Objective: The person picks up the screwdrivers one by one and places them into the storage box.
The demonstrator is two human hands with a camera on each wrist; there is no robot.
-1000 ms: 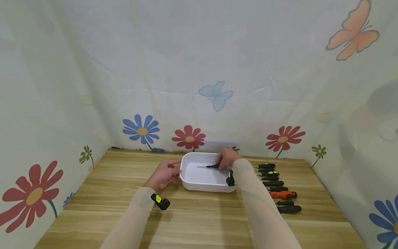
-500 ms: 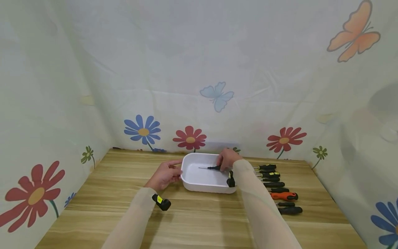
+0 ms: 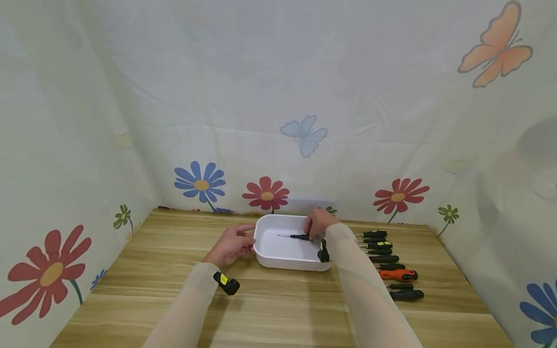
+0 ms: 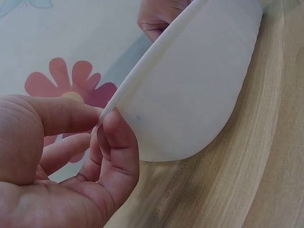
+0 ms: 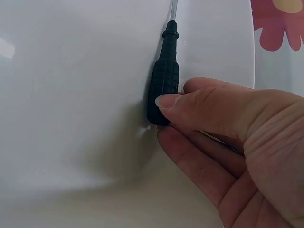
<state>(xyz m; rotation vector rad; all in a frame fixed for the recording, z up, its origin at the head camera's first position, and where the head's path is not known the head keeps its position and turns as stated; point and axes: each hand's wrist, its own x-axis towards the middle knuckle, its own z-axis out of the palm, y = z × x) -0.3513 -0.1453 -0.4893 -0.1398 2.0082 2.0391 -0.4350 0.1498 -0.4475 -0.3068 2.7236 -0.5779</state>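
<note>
The right hand [image 5: 228, 142] pinches the black screwdriver [image 5: 164, 90] by its handle end, shaft pointing away from the fingertips inside the white tray [image 3: 278, 249]; the left hand [image 4: 71, 166] pinches the tray's rim.

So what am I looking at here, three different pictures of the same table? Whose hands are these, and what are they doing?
No machine here: a person works with bare hands, wearing three cameras. The wide picture comes from the head; the two close-ups come from the wrists.

On the wooden table stands a white rectangular plastic tray. The left hand pinches its rim, seen close in the left wrist view. The right hand holds a small black-handled screwdriver inside the tray; the right wrist view shows fingertips on its ribbed handle.

To the right of the tray lies a row of screwdrivers with black, yellow-marked and orange handles. The black blocks on the wrists are probably the cameras. Flower-printed sheets surround the table.
</note>
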